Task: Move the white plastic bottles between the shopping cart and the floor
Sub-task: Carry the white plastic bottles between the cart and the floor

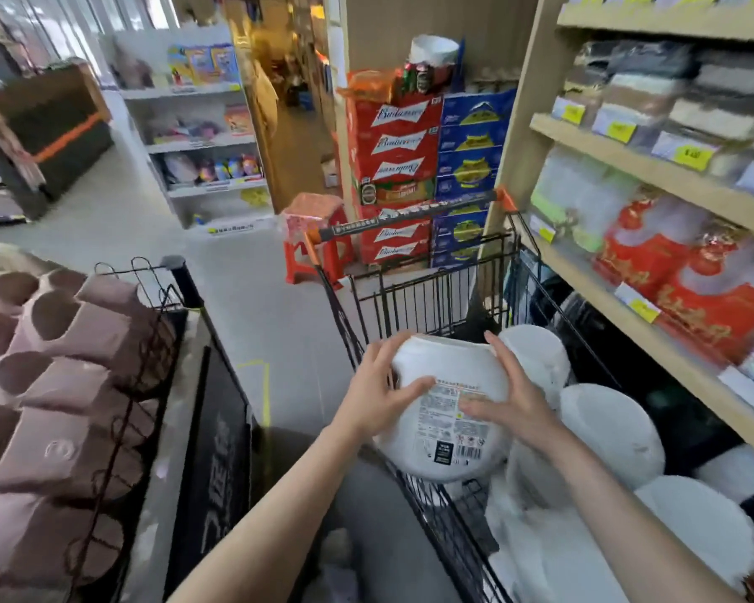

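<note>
Shop aisle, wooden shelving (636,167) at right, beer cases (395,141) stacked ahead. Black wire shopping cart (410,298) holds several white plastic bottles (610,428). Left hand (382,385) and right hand (512,396) clasp labelled white bottle (447,411) from both sides, above cart's near-left rim.

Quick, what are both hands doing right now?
Left hand: grips the white bottle by its left side.
Right hand: grips the same bottle's right side.
</note>
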Action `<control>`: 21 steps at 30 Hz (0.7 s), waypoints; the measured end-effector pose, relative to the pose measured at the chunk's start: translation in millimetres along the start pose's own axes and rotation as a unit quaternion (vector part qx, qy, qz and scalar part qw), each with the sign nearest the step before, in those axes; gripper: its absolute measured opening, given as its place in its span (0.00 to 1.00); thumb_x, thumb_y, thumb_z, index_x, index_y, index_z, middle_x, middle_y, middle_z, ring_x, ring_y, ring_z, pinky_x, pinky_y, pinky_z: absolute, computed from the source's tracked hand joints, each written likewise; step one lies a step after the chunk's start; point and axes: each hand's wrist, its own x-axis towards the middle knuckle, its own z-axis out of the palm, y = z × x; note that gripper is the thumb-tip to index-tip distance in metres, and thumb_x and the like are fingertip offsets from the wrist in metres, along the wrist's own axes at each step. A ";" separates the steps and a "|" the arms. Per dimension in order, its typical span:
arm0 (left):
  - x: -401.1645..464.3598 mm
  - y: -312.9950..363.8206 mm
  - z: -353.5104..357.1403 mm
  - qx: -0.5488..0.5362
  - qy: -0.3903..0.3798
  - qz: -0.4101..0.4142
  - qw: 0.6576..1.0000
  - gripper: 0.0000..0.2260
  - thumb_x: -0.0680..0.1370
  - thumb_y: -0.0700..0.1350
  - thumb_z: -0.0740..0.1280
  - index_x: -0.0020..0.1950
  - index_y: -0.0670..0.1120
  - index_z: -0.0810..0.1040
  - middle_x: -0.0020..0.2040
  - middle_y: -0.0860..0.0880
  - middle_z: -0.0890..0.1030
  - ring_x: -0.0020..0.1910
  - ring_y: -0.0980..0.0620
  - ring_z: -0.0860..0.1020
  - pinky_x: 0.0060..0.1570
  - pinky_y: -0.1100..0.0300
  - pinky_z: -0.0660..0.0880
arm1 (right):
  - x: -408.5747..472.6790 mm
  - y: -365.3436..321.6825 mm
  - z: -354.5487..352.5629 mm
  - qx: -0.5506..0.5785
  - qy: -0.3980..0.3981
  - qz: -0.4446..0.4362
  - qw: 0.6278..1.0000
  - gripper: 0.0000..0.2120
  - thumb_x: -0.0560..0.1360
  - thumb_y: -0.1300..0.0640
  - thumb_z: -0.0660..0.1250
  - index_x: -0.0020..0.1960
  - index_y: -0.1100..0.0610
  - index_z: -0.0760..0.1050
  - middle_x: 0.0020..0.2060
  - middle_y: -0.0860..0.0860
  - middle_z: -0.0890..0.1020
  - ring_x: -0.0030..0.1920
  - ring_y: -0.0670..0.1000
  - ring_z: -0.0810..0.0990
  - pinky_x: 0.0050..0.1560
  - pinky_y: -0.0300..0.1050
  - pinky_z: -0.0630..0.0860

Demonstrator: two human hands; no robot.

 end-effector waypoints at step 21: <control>326.4 -0.3 64.0 -0.003 -0.429 0.253 0.867 0.49 0.59 0.55 0.81 0.66 0.73 0.50 0.72 0.64 0.56 0.73 0.58 0.55 0.74 0.50 0.53 | 136.1 5.4 -71.6 -0.156 0.378 0.009 0.912 0.38 0.52 0.38 0.77 0.58 0.35 0.65 0.60 0.36 0.65 0.60 0.30 0.64 0.56 0.22 0.62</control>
